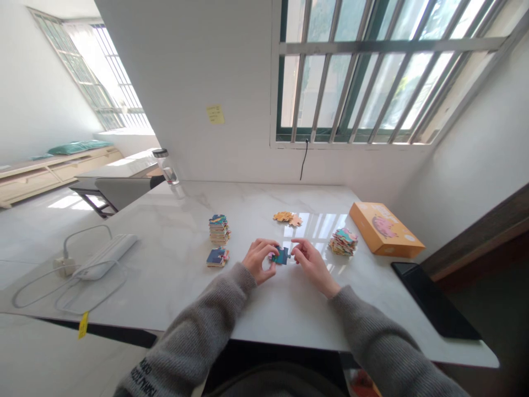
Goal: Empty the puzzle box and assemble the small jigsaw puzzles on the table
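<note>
Low at the centre of the frame, the left hand [258, 260] and the right hand [314, 266] come together, their fingers curled around a dark teal jigsaw piece [281, 256], with a small pink-edged piece [272, 256] at its left side. Both hands hold the pieces between them, just above the worktop [248, 201], a white marble-patterned slab. Just left of the left hand sits a low stack of puzzle pieces [217, 257], and behind it a taller stack of puzzle pieces [219, 229]. Ahead of the hands lie a few orange puzzle pieces [288, 219], while a loose heap of colourful puzzle pieces [343, 242] rests near the right hand. Farther right, an orange cardboard box [386, 229] with a pink picture on top lies closed, its contents hidden. Toward the upper left, a clear glass bottle [166, 167] with a dark cap stands at the worktop's far edge, well apart from the hands.
</note>
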The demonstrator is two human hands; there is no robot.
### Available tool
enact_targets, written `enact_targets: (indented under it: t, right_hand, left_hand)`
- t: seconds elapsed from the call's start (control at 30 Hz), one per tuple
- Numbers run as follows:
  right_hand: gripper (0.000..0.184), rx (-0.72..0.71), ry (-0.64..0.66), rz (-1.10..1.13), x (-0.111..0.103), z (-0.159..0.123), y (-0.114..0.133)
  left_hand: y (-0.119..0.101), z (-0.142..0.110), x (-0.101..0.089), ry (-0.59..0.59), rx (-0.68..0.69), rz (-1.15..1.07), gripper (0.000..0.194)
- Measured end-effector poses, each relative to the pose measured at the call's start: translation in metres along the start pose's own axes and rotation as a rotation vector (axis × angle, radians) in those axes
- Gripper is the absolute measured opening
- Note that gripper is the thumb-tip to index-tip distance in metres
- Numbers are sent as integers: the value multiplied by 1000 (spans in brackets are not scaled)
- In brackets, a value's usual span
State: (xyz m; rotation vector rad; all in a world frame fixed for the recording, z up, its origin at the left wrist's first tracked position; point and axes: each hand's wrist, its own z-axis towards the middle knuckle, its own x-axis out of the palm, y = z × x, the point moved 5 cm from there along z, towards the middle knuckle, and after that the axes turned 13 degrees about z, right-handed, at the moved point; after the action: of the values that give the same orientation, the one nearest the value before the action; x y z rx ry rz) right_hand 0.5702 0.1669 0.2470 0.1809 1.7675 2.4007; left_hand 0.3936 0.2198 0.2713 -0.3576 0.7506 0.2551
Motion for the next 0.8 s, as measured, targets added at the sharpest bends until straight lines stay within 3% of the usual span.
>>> enact_targets:
  t: [0.2,0.3,0.43,0.53,0.6,0.8]
  right_hand:
    - [32,-70,9,-170,-3,-3,8]
    - [30,-83,35,-208,1,-5,12]
    - [29,-95,81,-222,7,-5,12]
    - [30,-98,100,-239,9,-5,11]
    - [30,-95,104,-248,9,-5,10]
    - [29,-104,118,-253,9,-6,12]
  left_hand:
    - [29,4,-48,-89,-94,78,26]
    - [66,6,-81,-115,-158,139,22]
    - [136,5,-114,-67,-304,215,21]
    - [178,2,-120,26,-372,228,21]
    - [195,0,-120,57,-393,224,22]
    - [204,-3,-114,104,-414,224,21]
